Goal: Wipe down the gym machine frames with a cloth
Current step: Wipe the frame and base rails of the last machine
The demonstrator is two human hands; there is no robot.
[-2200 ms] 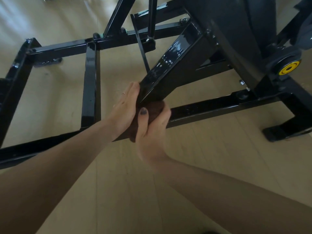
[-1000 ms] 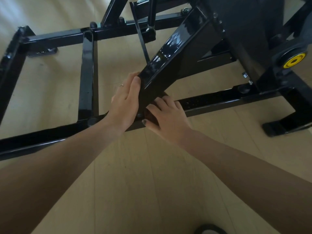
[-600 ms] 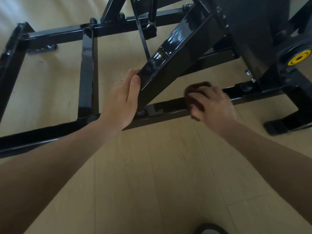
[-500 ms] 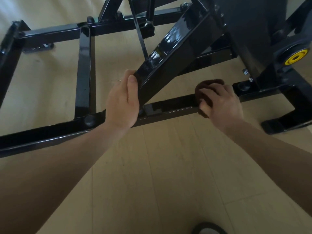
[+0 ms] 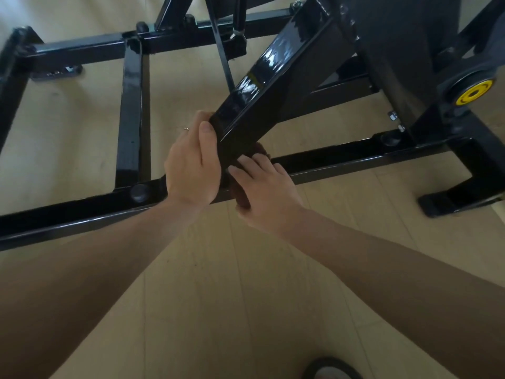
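The brown cloth (image 5: 241,196) has been brought back from the floor rail (image 5: 341,160) to the slanted beam (image 5: 262,105) foot, pressed there under the right hand (image 5: 266,191)'s straight-fingered grip, while the beam end remains clasped by the left hand (image 5: 191,165), so wiping is judged to continue at that joint.

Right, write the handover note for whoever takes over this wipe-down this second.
Left hand: grips the lower end of the glossy black slanted frame beam, thumb on its face.
Right hand: presses the dark brown cloth where that beam meets the long black floor rail, fingers fairly straight.
Done: cannot tell from shine alone which bars are wiped.
Left: likely the black cross bar, the far rail, and the part by the yellow round cap.
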